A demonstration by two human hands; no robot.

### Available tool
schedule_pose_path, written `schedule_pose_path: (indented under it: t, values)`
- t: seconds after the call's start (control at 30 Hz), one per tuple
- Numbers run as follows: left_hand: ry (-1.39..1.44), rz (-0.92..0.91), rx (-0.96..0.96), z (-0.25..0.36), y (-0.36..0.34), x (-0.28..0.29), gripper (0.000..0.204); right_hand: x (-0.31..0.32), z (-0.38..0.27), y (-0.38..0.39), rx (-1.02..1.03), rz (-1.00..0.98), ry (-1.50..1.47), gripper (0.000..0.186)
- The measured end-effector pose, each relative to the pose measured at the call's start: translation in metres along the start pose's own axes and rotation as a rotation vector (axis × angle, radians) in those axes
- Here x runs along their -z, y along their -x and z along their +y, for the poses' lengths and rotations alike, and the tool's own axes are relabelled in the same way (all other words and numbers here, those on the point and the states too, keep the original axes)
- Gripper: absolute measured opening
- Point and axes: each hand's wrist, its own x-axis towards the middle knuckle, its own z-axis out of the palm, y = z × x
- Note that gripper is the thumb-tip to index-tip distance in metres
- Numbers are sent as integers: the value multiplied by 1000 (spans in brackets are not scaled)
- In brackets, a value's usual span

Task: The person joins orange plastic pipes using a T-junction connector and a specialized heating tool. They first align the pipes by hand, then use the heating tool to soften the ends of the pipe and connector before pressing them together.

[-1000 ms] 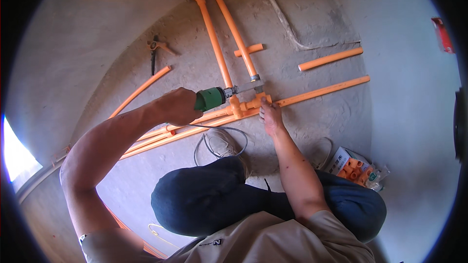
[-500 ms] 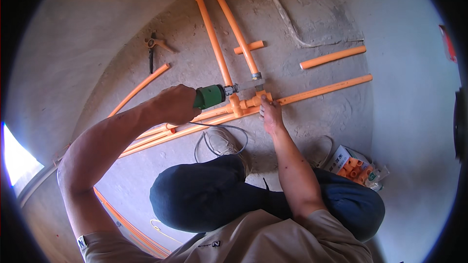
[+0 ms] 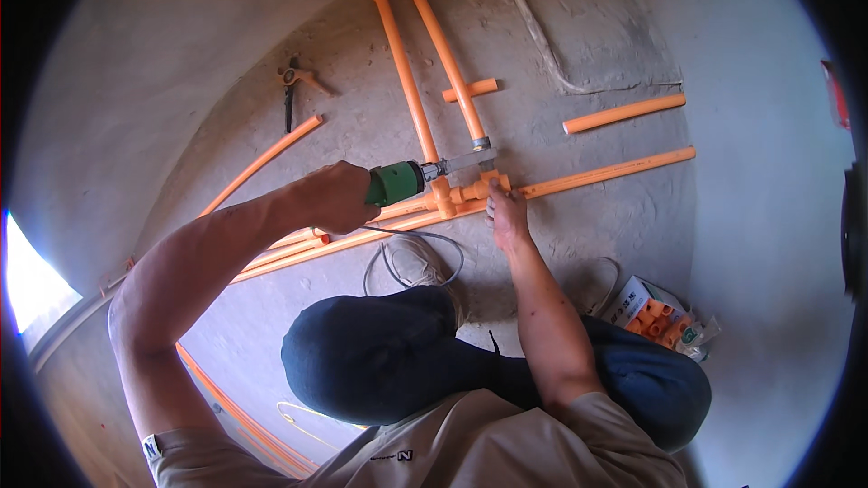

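In my left hand point(image 3: 344, 199) is the green handle of a pipe fusion welder point(image 3: 396, 183), its fingers wrapped round it. The welder's flat metal heating plate point(image 3: 468, 161) reaches to the right. A long orange pipe point(image 3: 452, 68) comes down from the far side to a socket on the plate's far face. On the near face sits an orange tee fitting point(image 3: 493, 179), gripped by the closed fingers of my right hand point(image 3: 508, 213). Just left of it stands an orange elbow fitting point(image 3: 442, 192). My fingers partly hide the tee.
Parallel orange pipes point(image 3: 615, 172) run across the floor by my hands. A loose short pipe point(image 3: 624, 114) lies farther right. Orange pipe cutters point(image 3: 303, 79) rest at far left. A cable point(image 3: 459, 258) loops near my shoe. A box of orange fittings point(image 3: 658, 321) stands near my right knee.
The whole view has shifted slightly. Both hands, the welder, the pipe and the tee fitting keep nearly the same places relative to one another.
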Motion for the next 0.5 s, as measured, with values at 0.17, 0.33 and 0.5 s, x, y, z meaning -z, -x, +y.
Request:
schedule_pose_path:
  t: [0.17,0.33,0.5]
  values:
    - [6,3,18,0,0,-4,39,0,3,-3,-17,-1,11,28]
    - [-23,21,25,6,2,0,38,7,2,-6,-11,-60,14,21]
    - [-27,29,36,5,3,1,38,2,0,-3,-4,-67,-13,20]
